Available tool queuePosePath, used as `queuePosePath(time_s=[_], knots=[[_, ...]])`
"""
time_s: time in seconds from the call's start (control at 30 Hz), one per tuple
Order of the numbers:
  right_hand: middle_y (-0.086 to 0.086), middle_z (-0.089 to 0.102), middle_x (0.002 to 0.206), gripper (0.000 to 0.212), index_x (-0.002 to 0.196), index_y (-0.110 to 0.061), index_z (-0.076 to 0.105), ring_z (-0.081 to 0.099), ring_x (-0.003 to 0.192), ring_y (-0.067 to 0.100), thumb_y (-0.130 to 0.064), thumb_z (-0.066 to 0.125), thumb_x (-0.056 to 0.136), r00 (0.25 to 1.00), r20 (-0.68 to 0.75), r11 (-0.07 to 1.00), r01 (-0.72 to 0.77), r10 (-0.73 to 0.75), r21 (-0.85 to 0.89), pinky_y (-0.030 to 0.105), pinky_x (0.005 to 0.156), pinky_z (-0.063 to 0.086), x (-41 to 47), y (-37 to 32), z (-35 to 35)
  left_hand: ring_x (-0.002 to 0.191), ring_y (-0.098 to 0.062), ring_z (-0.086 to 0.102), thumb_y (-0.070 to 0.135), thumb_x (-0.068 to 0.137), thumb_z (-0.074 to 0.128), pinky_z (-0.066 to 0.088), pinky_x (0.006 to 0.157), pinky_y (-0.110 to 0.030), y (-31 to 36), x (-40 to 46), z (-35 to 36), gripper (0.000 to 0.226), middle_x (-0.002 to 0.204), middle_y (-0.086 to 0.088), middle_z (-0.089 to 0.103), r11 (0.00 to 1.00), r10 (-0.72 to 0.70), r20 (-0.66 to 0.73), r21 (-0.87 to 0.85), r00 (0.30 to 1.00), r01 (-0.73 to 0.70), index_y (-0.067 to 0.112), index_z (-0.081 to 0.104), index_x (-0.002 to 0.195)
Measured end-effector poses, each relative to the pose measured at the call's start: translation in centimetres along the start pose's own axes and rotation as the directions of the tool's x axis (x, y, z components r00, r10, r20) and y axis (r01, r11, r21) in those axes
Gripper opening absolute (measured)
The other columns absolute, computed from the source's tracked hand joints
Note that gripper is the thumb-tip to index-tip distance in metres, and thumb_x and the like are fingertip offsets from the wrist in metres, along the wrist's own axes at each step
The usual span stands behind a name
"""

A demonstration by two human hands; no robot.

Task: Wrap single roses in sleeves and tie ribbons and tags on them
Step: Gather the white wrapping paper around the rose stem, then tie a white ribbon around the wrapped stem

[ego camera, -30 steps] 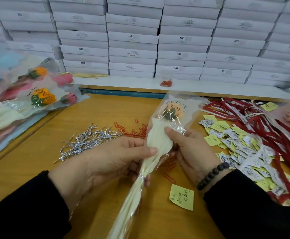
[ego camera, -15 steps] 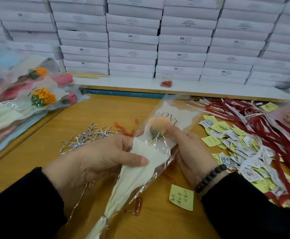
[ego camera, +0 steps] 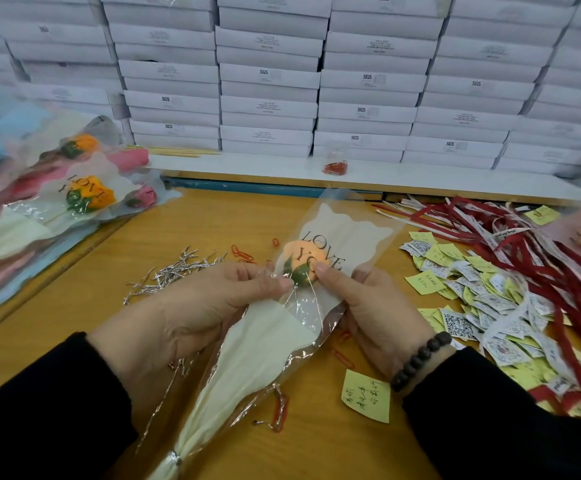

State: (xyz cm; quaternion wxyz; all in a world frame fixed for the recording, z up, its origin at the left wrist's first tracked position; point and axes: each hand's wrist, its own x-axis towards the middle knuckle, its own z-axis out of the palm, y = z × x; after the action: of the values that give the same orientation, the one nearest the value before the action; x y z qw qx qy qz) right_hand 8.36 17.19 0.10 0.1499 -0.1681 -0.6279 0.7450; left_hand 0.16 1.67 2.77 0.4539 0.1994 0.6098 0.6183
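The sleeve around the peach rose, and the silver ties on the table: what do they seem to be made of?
The sleeve looks like thin clear plastic film, glossy: it creases, glints, and the peach rose shows through it. Its cream lining looks matte, perhaps paper; I cannot say surely. The silver ties look like metallic twist wire: thin, bent, shiny.

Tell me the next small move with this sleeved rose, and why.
Probably reach the right hand to the ribbons and bring one to the sleeve's neck. A silver tie already cinches the bottom, and the rose sits inside under both thumbs, but no ribbon or tag shows on it yet. The left hand can keep its grip.
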Motion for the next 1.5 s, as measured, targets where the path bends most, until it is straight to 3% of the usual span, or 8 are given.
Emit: queuePosePath(time_s=[0.37,0.5,0.6,0.77,1.1,1.23,1.37,1.5], knots=[[0.04,0.049,0.116,0.102,0.108,0.017,0.044,0.053,0.082,0.03,-0.057,0.076,0.045,0.999,0.015,0.998,0.03,-0.029,-0.06,0.061,0.09,0.042,0.1,0.1,-0.1,0.069,-0.02,0.069,0.019,0.071,0.067,0.056,0.06,-0.026,-0.5,0.3,0.2,0.036,0.091,-0.016,0.071,0.999,0.034,0.002,0.01,0.999,-0.034,-0.001,0.067,0.101],[0.032,0.062,0.104,0.094,0.11,0.009,0.051,0.062,0.078,0.045,-0.056,0.081,0.049,0.998,-0.027,0.996,0.062,-0.064,-0.062,0.054,0.081,0.053,0.2,-0.4,-0.8,0.069,-0.019,0.07,0.028,0.068,0.074,0.055,0.058,-0.026,0.0,-0.2,0.0,0.027,0.088,-0.014,0.072,0.995,-0.028,0.125,0.103,0.992,0.015,0.008,0.075,0.086],[0.027,0.059,0.086,0.061,0.096,0.007,0.052,0.053,0.067,0.031,-0.043,0.074,0.068,0.988,-0.131,0.997,0.077,-0.077,-0.008,0.038,0.062,0.045,0.9,-0.6,-2.1,0.068,-0.017,0.064,0.045,0.051,0.087,0.044,0.063,-0.028,0.2,-0.4,-0.5,0.055,0.087,-0.011,0.07,0.961,-0.07,0.249,0.276,0.966,-0.002,0.008,0.073,0.09],[0.002,0.054,0.064,0.026,0.076,-0.016,0.044,0.042,0.033,0.006,-0.024,0.068,0.082,0.958,-0.273,0.986,0.118,-0.083,0.114,0.015,0.035,0.033,1.5,-1.4,-3.6,0.048,-0.006,0.059,0.035,0.064,0.083,0.039,0.037,-0.011,0.5,-0.6,-0.7,0.033,0.069,-0.005,0.069,0.958,-0.085,0.407,0.285,0.91,-0.038,0.011,0.071,0.083],[-0.003,0.056,0.053,0.03,0.079,-0.009,0.053,0.046,0.038,0.004,-0.038,0.058,0.086,0.948,-0.313,0.984,0.104,-0.055,0.143,0.017,0.039,0.038,1.7,-2.8,-5.6,0.043,-0.005,0.057,0.024,0.062,0.083,0.041,0.037,-0.012,0.3,-0.2,-1.2,0.031,0.065,-0.006,0.068,0.975,-0.061,0.383,0.219,0.922,-0.027,0.003,0.072,0.082],[-0.002,0.066,0.065,0.033,0.087,-0.013,0.061,0.051,0.043,0.006,-0.041,0.046,0.095,0.928,-0.357,0.99,0.062,-0.103,-0.125,0.019,0.044,0.037,1.5,-4.0,-6.5,0.041,-0.009,0.055,0.022,0.054,0.088,0.043,0.037,-0.015,0.0,0.1,-0.9,0.04,0.064,-0.01,0.066,0.991,-0.019,0.296,0.131,0.955,-0.021,-0.002,0.07,0.08],[0.003,0.06,0.074,0.013,0.08,-0.012,0.06,0.053,0.06,0.012,-0.022,0.06,0.088,0.881,-0.334,0.62,-0.06,-0.336,-0.782,0.027,0.056,0.044,0.4,-6.1,-11.2,0.041,-0.011,0.055,0.028,0.04,0.093,0.042,0.037,-0.016,0.0,0.2,-0.6,0.047,0.06,-0.011,0.065,0.994,0.065,0.181,0.07,0.981,-0.079,0.001,0.072,0.073],[0.008,0.053,0.065,0.026,0.065,-0.009,0.052,0.048,0.061,0.018,-0.022,0.066,0.083,0.857,-0.42,0.178,-0.383,-0.299,-0.907,0.029,0.06,0.039,-0.7,-7.7,-17.2,0.043,-0.012,0.058,0.02,0.055,0.081,0.045,0.042,-0.017,-0.1,0.3,-0.2,0.021,0.057,-0.01,0.064,0.994,0.1,0.076,0.025,0.992,-0.102,0.005,0.073,0.068]])
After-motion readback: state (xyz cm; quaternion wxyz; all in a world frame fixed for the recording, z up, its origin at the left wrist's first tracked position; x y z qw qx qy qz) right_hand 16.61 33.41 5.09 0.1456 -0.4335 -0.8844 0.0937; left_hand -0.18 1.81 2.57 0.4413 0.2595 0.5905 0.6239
